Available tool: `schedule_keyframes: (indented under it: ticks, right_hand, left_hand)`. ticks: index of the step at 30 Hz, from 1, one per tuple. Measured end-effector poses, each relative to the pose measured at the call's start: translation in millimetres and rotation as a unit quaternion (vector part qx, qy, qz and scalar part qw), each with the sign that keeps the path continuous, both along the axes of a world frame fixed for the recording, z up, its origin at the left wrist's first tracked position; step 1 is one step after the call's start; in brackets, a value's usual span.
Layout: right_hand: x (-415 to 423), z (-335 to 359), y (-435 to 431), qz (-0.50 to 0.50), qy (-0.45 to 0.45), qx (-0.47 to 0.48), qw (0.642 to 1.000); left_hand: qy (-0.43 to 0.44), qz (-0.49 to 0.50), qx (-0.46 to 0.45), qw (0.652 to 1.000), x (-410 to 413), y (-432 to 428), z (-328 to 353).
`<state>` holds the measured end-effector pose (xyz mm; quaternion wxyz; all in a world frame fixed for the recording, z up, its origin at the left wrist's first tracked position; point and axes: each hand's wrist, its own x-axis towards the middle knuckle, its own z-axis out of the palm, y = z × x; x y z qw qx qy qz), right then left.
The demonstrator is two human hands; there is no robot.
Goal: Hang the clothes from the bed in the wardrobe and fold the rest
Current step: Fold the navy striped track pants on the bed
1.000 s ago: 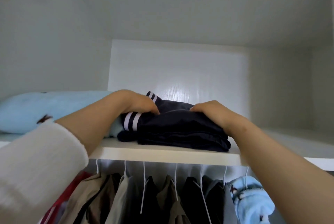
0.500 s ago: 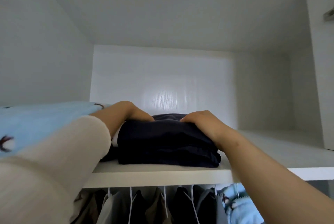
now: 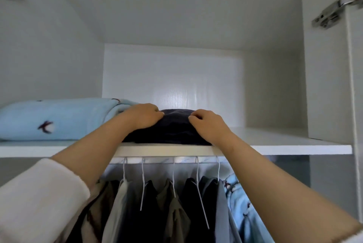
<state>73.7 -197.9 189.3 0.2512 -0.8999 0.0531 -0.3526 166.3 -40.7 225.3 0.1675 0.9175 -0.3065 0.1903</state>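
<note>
A folded pile of dark navy clothes (image 3: 172, 130) lies on the white upper wardrobe shelf (image 3: 284, 145), near its front edge. My left hand (image 3: 142, 115) rests on the pile's top left, fingers curled into the fabric. My right hand (image 3: 208, 125) holds the top right the same way, fingertips bent down onto the cloth. Both thumbs are hidden. Below the shelf, several garments (image 3: 170, 203) hang on white hangers from the rail (image 3: 169, 159).
A folded light blue blanket (image 3: 59, 119) with small dark bird prints lies on the shelf to the left, touching the dark pile. The shelf's right part is bare up to the side panel (image 3: 324, 85). A door hinge (image 3: 332, 12) sits at the upper right.
The dark pile has slid deeper onto the shelf, and its striped part is hidden. Both hands have moved from its sides to its top. The view has pulled back and shows more hanging clothes.
</note>
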Motion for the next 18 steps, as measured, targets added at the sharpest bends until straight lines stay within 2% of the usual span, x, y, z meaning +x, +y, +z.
schedule_keyframes:
  ticks: [3, 6, 8, 11, 18]
  right_hand:
    - [-28, -8, 4, 0.026, -0.036, 0.011, 0.999]
    - [-60, -25, 7, 0.063, -0.120, 0.074, 0.988]
    - [-80, -40, 9, 0.074, -0.139, 0.109, 0.982]
    - [-107, -67, 14, 0.089, -0.121, 0.147, 0.978]
    - [-178, -149, 28, 0.057, -0.048, 0.261, 0.962]
  left_hand:
    - [-0.030, -0.027, -0.098, 0.994, -39, 11, -26]
    - [0.036, -0.136, -0.224, 0.964, -82, 22, -55]
    - [0.063, -0.172, -0.280, 0.942, -111, 28, -75]
    - [0.090, -0.172, -0.307, 0.932, -142, 33, -104]
    - [0.270, -0.164, -0.316, 0.895, -196, 39, -183]
